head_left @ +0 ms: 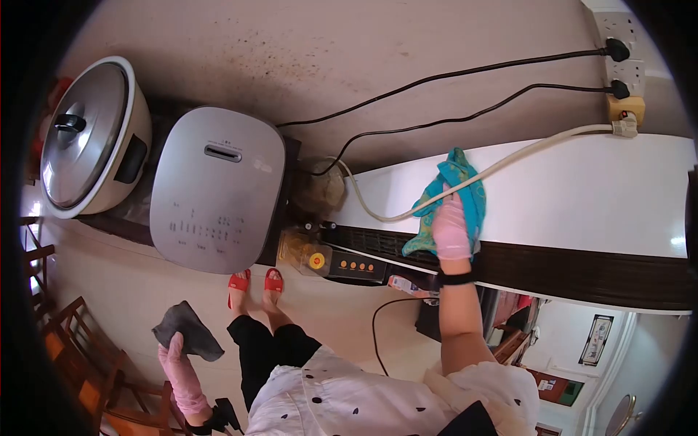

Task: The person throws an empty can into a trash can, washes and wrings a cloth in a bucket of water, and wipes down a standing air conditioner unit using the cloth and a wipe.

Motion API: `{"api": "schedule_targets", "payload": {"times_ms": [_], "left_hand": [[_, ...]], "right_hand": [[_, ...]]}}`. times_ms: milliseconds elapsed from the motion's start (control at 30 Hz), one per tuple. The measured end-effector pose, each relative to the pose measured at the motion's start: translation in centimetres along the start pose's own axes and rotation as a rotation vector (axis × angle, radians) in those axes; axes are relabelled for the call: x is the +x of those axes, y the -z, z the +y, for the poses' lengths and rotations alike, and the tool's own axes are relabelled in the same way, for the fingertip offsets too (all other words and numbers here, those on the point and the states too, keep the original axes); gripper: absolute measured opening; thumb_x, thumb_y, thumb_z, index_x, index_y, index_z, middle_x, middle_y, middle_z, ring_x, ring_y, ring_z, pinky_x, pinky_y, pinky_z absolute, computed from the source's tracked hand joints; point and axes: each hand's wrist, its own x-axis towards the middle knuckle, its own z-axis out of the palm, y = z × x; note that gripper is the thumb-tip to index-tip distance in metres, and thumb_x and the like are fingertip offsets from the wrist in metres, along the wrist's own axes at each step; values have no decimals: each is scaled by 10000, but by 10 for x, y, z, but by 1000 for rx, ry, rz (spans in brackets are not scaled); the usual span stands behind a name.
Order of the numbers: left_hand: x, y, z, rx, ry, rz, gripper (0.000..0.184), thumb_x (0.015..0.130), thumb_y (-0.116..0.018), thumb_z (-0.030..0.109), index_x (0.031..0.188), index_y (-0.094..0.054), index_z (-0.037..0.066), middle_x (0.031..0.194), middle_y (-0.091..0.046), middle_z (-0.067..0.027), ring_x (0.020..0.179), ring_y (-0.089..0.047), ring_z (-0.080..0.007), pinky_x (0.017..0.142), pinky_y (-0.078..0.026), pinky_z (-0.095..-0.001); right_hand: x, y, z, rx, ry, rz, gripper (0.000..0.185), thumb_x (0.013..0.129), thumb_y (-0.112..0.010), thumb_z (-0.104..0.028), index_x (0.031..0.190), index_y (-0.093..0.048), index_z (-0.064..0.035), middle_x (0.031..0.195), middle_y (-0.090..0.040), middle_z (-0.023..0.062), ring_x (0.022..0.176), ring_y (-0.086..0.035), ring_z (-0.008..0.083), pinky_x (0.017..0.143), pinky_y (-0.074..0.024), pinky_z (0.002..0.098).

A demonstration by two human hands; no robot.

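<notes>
My right hand (451,225), in a pink glove, presses a teal patterned cloth (465,173) on the white top (567,189) of a long cabinet. A pale cable (520,155) runs across the cloth, just beyond my fingers. Down at the lower left, my left hand (173,356), also gloved in pink, holds a dark grey cloth (190,330) pinched between thumb and fingers, above the floor.
A grey rice cooker (218,182) and a lidded pot (87,138) stand at the left. Black cables (436,76) lead to wall sockets (625,69). Wooden chairs (80,356) are at lower left. Red slippers (238,281) are on my feet.
</notes>
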Motion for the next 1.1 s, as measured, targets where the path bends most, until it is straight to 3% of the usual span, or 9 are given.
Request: {"api": "schedule_targets", "payload": {"times_ms": [133, 300, 400, 500, 667, 733, 800, 967, 1100], "left_hand": [[-3, -23, -5, 15, 114, -89, 261, 843, -590, 66, 1097, -620, 12, 1053, -647, -50, 971, -593, -147, 919, -426, -287], [-6, -38, -17, 62, 304, -156, 252, 832, -579, 17, 1081, -619, 1, 1015, -654, -46, 913, -600, -120, 856, -455, -257], [-3, -51, -11, 197, 326, -291, 238, 835, -587, 19, 1068, -626, 2, 994, -657, -40, 892, -599, -113, 839, -456, -251], [-3, -80, 8, 234, 294, -426, 242, 846, -587, 30, 1081, -627, -11, 994, -659, -36, 888, -598, -111, 837, -454, -254], [4, -128, 38, 348, 141, -704, 295, 881, -562, 39, 1171, -587, -7, 1098, -631, -28, 994, -566, -114, 892, -432, -266], [9, -146, 49, 478, 12, -755, 306, 884, -545, 54, 1179, -578, -20, 1099, -631, -35, 1018, -552, -124, 930, -411, -282], [15, -159, 56, 451, -65, -769, 315, 880, -548, 53, 1184, -573, -25, 1099, -628, -34, 1024, -551, -136, 935, -406, -285], [36, -166, 92, 954, -262, -722, 332, 844, -641, 151, 1093, -587, -62, 1007, -649, -126, 941, -581, -183, 835, -447, -312], [73, -167, 109, 1255, -245, -731, 409, 811, -679, 235, 1038, -588, -92, 936, -640, -170, 898, -591, -247, 811, -450, -338]], "right_hand": [[25, -107, 50, 640, -229, -23, 464, 888, -504, -137, 1332, -419, -36, 1348, -414, 206, 1241, -403, 327, 1066, -319, 371], [-16, -175, 83, -89, -434, -96, 352, 913, -536, -338, 1170, -572, -101, 1191, -568, 162, 1081, -526, 326, 947, -399, 392], [-71, -126, 64, -12, -371, -143, 257, 907, -562, -286, 1044, -631, -80, 993, -657, 100, 867, -617, 267, 776, -472, 379], [-97, -40, 23, 989, -615, -160, 187, 912, -584, -179, 1064, -621, -76, 879, -625, 9, 793, -597, 135, 690, -484, 277], [-117, 107, -78, 713, -99, 272, 213, 941, -554, -181, 1102, -613, -56, 945, -588, -17, 821, -534, 73, 753, -472, 243], [-120, 146, -89, 689, -18, 427, 292, 888, -534, -31, 1174, -582, -69, 989, -629, 73, 852, -621, 184, 738, -513, 309], [-145, 169, -82, -945, 336, 463, 398, 827, -508, 17, 1216, -546, -55, 1079, -622, 125, 945, -604, 288, 815, -495, 375], [-214, 133, -79, 238, -299, 258, 336, 918, -478, -224, 1133, -548, 24, 973, -627, 216, 895, -590, 370, 818, -458, 408], [-273, 79, -51, -75, -396, 114, 346, 937, -507, -291, 984, -608, 37, 816, -640, 148, 759, -612, 249, 726, -477, 346]]}}
